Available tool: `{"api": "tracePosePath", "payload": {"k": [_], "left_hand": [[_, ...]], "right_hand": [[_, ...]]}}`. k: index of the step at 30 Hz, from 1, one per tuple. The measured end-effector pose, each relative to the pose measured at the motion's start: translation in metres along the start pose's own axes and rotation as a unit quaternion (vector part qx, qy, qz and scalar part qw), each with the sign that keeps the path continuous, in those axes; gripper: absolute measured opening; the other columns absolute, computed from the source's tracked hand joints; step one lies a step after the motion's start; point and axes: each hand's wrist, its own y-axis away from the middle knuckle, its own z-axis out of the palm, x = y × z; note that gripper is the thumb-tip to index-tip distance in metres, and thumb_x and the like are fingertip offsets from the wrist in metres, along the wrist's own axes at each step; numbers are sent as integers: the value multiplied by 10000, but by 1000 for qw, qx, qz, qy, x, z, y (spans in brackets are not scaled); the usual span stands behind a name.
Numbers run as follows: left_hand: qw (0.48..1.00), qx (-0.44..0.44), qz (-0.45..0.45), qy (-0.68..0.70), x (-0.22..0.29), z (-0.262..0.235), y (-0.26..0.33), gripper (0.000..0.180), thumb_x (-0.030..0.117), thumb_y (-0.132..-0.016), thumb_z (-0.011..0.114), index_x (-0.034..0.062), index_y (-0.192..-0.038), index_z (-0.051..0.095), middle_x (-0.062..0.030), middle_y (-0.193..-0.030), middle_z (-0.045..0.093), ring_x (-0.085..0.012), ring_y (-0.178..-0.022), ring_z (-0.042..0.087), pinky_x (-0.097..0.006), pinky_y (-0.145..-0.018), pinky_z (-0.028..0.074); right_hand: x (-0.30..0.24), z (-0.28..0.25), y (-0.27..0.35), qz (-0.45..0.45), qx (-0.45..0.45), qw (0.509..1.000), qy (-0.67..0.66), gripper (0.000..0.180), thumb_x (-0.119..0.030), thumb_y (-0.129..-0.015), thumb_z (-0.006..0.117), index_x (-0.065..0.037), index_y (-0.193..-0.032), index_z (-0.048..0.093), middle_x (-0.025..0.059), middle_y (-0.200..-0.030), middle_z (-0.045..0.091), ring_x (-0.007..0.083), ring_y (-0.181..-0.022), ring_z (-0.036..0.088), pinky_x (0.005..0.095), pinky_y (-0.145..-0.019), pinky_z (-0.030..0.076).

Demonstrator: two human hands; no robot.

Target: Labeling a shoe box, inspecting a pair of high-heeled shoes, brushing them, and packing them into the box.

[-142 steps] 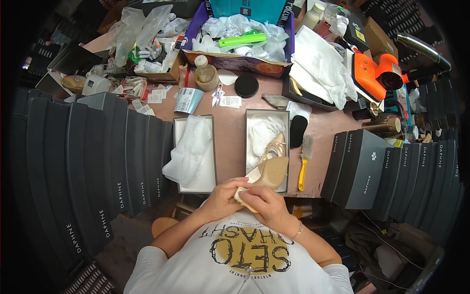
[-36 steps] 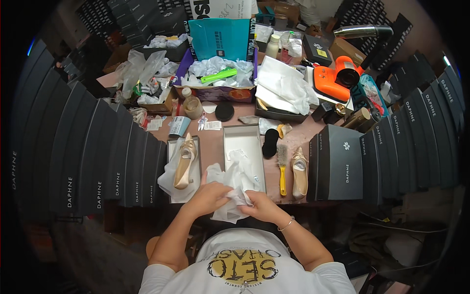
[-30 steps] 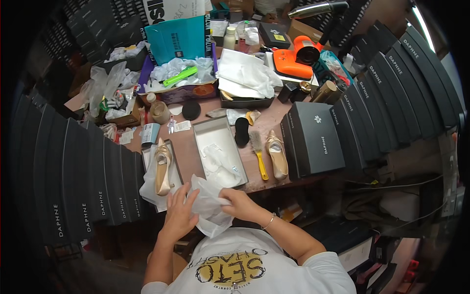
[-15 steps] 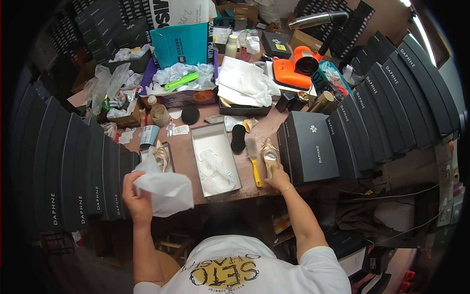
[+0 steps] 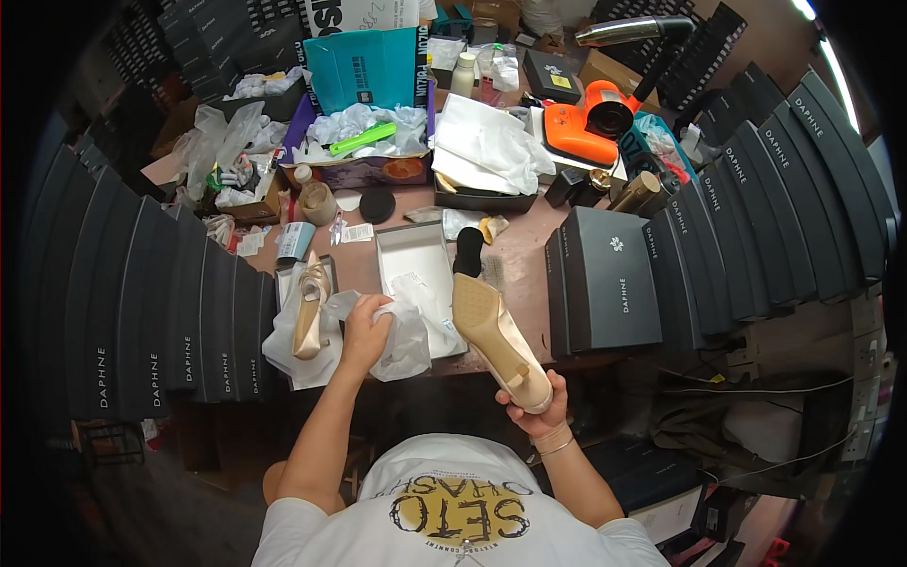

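My left hand grips a crumpled sheet of white tissue paper over the table's front edge. My right hand holds a beige high-heeled shoe by its heel end, sole up, toe pointing away from me. A second beige shoe lies on tissue in the box lid at the left. An open grey shoe box with white paper inside sits between the two shoes.
A closed dark shoe box stands right of the open box. Stacks of dark boxes wall both sides. An orange tool, a teal bag, bottles, a black brush and loose tissue crowd the back of the table.
My right hand has picked the beige shoe up from the table and drawn it toward me. My left hand has brought the tissue from the left back toward the open box.
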Motion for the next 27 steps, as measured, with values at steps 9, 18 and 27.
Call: {"api": "tracePosePath", "payload": {"k": [9,18,27], "left_hand": [[998,30,-58,1,0,-11,4,225,126,-743,686,-34,-901,693,-136,-920,629,-251,-863,613,-315,-774,467],[993,75,90,25,50,-49,64,328,-93,-704,612,9,-1007,687,-93,-786,587,-202,-705,584,-277,-634,456],[943,-27,331,8,91,-28,89,423,27,-665,706,42,-1086,671,-58,-708,567,-217,-567,558,-325,-516,463]], "right_hand": [[-24,32,12,190,-41,966,172,762,-316,-754,712,118,-1292,392,222,-1086,591,284,-823,677,338,-549,601],[52,57,-69,99,103,905,400,423,-263,-926,554,20,-1228,468,133,-1032,618,201,-844,653,279,-634,551],[108,73,-79,-88,100,941,312,483,-199,-906,550,-56,-1346,412,111,-1308,501,218,-1202,485,369,-1039,376]]}}
